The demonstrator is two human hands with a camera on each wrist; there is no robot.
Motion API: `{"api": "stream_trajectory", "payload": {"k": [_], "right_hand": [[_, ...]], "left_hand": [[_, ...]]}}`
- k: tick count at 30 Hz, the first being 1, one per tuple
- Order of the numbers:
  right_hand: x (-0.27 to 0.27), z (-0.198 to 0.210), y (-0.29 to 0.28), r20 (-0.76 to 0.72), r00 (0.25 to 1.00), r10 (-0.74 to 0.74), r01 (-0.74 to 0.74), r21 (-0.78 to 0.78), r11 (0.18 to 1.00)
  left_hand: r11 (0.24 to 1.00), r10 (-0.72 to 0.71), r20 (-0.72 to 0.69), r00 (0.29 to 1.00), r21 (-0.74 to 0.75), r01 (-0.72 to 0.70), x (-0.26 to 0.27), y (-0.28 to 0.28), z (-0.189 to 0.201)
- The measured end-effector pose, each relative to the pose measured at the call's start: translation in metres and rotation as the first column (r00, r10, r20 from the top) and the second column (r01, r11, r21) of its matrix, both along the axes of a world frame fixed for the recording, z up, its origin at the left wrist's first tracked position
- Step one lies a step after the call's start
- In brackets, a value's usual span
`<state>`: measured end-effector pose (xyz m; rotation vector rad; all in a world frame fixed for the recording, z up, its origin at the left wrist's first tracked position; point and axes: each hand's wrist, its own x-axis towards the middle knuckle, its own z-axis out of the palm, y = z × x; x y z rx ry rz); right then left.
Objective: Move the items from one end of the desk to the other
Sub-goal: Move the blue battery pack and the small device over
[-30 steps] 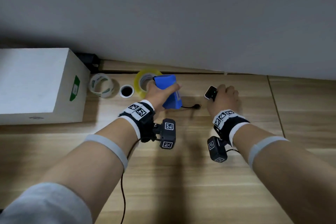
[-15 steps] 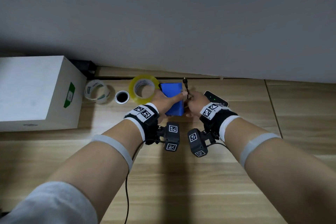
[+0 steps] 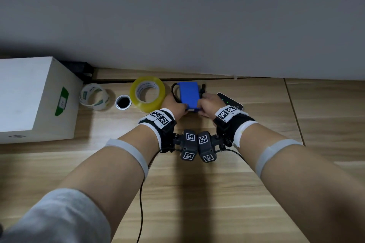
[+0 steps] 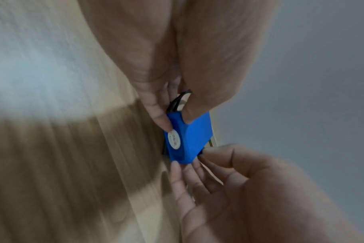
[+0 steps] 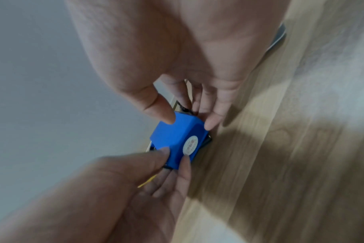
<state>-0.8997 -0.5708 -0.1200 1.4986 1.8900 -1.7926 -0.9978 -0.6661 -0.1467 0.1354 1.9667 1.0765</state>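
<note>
Blue pack (image 3: 188,94) lies flat on the tabletop (image 3: 197,193) near the wall, just right of the yellow tape (image 3: 147,91), with both my hands on its near end. A second ago my left hand (image 3: 175,105) held it tilted while my right hand (image 3: 209,104) was over at the phone (image 3: 231,101); since then the right has come across and the phone lies free behind that wrist. The clear tape (image 3: 94,96), the small cap (image 3: 123,102) and the white box (image 3: 37,96) have not moved.

Left wrist view: my left thumb and forefinger pinch one corner of the pack (image 4: 187,138), a black cable loop (image 4: 179,98) between them. The right hand (image 4: 229,180) meets the opposite corner, fingertips on it.

Right wrist view: my right hand (image 5: 187,82) has its thumb on top of the pack (image 5: 177,139) and fingers down its side, clamped on it. The left hand (image 5: 135,180) pinches the other corner.

I judge the pack is being set down and its cable tidied, so this item looks nearly placed.
</note>
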Motion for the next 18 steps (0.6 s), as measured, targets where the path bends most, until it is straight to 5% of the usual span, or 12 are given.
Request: {"api": "stream_trajectory", "payload": {"k": [3,12,18], "right_hand": [[0.010,0.018,-0.007,-0.015,0.996,-0.088,0.088,-0.012,0.996],[0.078,0.056,-0.025,-0.021,0.999,-0.025,0.025,-0.012,1.000],[0.160,0.111,-0.036,-0.023,0.973,-0.230,0.228,-0.075,0.971]], "left_hand": [[0.997,-0.070,-0.097,0.993,-0.043,0.066,0.003,-0.011,0.002],[0.996,-0.093,-0.024,0.995,0.001,0.093,0.049,-0.042,0.071],[0.966,-0.234,-0.084,0.969,0.094,0.241,0.105,-0.040,0.111]]}}
